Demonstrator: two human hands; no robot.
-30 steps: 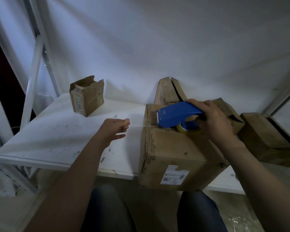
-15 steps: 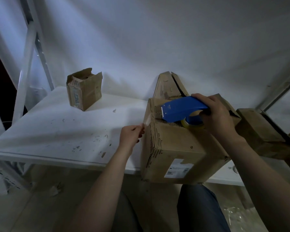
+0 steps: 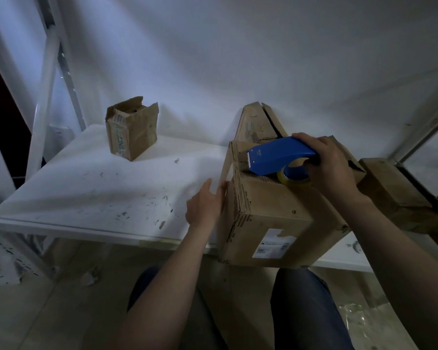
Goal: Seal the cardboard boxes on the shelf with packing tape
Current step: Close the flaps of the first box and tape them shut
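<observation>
The large cardboard box (image 3: 271, 203) stands at the front edge of the white shelf (image 3: 86, 188), one corner jutting over the edge, with a white label (image 3: 273, 245) on the face nearest the person. On its top lies a blue tape dispenser (image 3: 281, 155), toothed end pointing left, with the roll of clear packing tape (image 3: 294, 177) at its rear. The right hand (image 3: 331, 168) grips the dispenser, fingers curled over its back end and round the roll. A pale strip of tape (image 3: 228, 173) seems to run down over the box's upper left edge. The left hand (image 3: 205, 205) lies against the box's left side just below it, fingers straight and pointing up, holding nothing.

Behind the box, flaps of cardboard (image 3: 258, 125) stand upright against the white wall (image 3: 263, 59). Just to the right sits another brown box (image 3: 395, 193), partly cut off by the dark. Well apart, at the back left of the shelf, a small cardboard box (image 3: 133, 130) stands with its flaps open. The shelf surface is scuffed and speckled. The person's legs in dark trousers (image 3: 309, 311) show below.
</observation>
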